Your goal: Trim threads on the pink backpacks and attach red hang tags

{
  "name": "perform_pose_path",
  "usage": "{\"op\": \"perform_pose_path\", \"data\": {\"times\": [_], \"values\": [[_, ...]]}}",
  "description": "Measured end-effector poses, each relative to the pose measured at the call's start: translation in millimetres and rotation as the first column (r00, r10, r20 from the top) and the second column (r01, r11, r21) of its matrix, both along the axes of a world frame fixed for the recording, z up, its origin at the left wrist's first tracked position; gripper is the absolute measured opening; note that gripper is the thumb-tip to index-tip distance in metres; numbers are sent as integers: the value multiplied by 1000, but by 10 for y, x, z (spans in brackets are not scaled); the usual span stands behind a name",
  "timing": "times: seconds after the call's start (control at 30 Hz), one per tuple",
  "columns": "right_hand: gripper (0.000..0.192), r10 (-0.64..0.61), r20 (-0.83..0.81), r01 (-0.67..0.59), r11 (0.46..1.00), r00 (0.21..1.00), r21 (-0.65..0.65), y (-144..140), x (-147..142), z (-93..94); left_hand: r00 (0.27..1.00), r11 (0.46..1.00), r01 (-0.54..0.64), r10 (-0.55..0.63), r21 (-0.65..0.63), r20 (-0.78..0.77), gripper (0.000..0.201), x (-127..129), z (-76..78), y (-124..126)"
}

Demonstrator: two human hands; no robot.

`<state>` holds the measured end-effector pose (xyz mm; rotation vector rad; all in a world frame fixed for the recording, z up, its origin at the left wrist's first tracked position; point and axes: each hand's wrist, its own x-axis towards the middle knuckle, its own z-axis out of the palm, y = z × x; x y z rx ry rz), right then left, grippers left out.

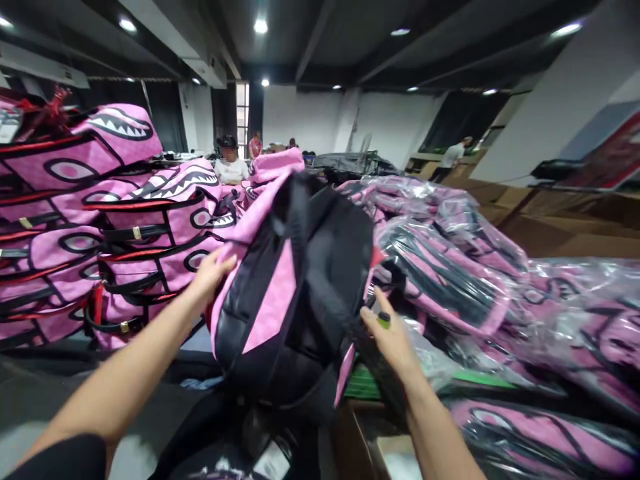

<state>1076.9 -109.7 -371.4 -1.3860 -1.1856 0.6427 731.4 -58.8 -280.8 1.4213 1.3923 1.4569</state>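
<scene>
A black and pink backpack [270,300] is held up in front of me, its back panel and black shoulder straps facing me. My left hand [216,272] grips its pink left side, with the thumb on the near face. At the right edge, my right hand [391,333] has its fingers closed against the side of the bag. A small yellow-green piece [384,320] shows by the right fingers; what it belongs to cannot be made out. Motion blurs the straps and the bag's lower end.
Pink backpacks with shark-mouth prints [150,233] are stacked high on the left. Backpacks in clear plastic bags [450,267] pile up on the right. An open cardboard box [357,437] stands low by my right arm. People [230,163] are farther back in the room.
</scene>
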Motion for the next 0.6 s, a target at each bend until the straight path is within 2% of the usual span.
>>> {"op": "perform_pose_path", "data": {"times": [0.07,0.1,0.13,0.17,0.2,0.23,0.3,0.33,0.37,0.4,0.43,0.47,0.53,0.57,0.6], "values": [[76,6,137,3,998,990,-64,-17,9,-332,999,992,-21,17,-128,-27,37,-61,-834,-178],[72,28,189,-8,994,982,-108,-12,6,-491,998,983,-41,32,-180,-57,31,-91,-1195,-291],[68,53,225,-20,988,973,-150,-8,0,-631,994,973,-67,47,-221,-95,27,-118,-1500,-414],[64,77,242,-31,981,967,-192,-13,-10,-740,987,963,-114,82,-245,-137,29,-137,-1740,-540],[62,97,258,-34,971,961,-235,-33,-26,-813,977,952,-167,124,-257,-174,36,-145,-1910,-663],[61,112,291,-30,961,950,-274,-70,-53,-846,961,945,-221,168,-241,-220,44,-134,-2011,-773],[60,107,450,50,945,887,-323,-183,-160,-808,908,967,-244,200,-77,-367,55,-37,-2041,-923],[61,74,567,128,943,820,-308,-248,-248,-753,864,984,-171,172,46,-473,56,50,-1997,-950],[62,24,682,202,947,731,-250,-308,-361,-691,796,986,-47,135,163,-590,55,155,-1939,-943],[65,-31,771,242,957,637,-161,-356,-494,-632,707,964,94,110,247,-699,54,270,-1883,-905],[68,-61,824,215,974,564,-75,-389,-636,-586,618,935,208,103,289,-779,54,380,-1844,-842],[69,-41,857,129,991,513,-30,-403,-773,-557,551,918,263,110,297,-827,54,470,-1831,-760],[60,101,894,-60,995,437,-84,-374,-967,-554,470,932,243,130,269,-873,56,542,-1894,-575],[50,172,896,-75,985,410,-154,-338,-993,-575,443,948,216,116,232,-889,57,510,-1959,-485],[40,209,890,-14,975,406,-223,-295,-961,-607,421,962,202,86,186,-903,57,431,-2031,-404]]}}
